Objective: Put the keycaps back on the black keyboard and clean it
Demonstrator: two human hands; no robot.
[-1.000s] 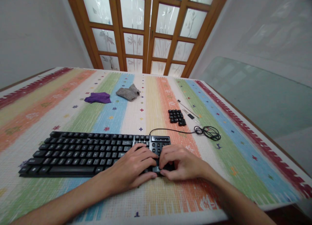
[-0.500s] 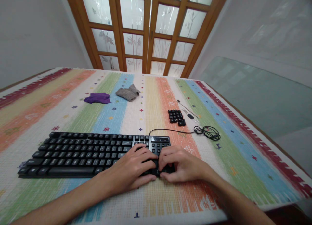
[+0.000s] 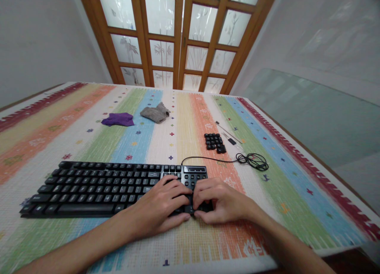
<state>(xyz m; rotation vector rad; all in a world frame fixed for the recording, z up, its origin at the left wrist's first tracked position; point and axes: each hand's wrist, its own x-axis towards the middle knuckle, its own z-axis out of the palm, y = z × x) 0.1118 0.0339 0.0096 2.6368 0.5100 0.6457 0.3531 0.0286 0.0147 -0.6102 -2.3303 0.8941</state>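
Note:
A black computer keyboard [image 3: 89, 187] lies across the near part of the table. My left hand [image 3: 162, 205] rests over its right part, fingers spread on the keys and thumb along the front edge. Beside it, my right hand [image 3: 216, 201] is curled over the number pad, thumb and fingertips drawn together at the lower left of that pad. Whatever is between those fingertips is hidden. Above my hands, the number pad [image 3: 190, 178] shows small stubs without the larger keycaps seen elsewhere. Loose black keycaps [image 3: 213, 141] sit in a group behind the keyboard.
The keyboard's cable [image 3: 252, 161] lies coiled at the right. Near the keycaps are a thin rod [image 3: 230, 133] and a small black piece [image 3: 232, 141]. A purple cloth [image 3: 118, 119] and a grey cloth [image 3: 154, 113] lie farther back on the striped tablecloth [image 3: 190, 242].
The keyboard's left end appears slightly farther left and lower in the view. Both hands keep nearly the same place and pose; nothing has visibly been picked up or let go.

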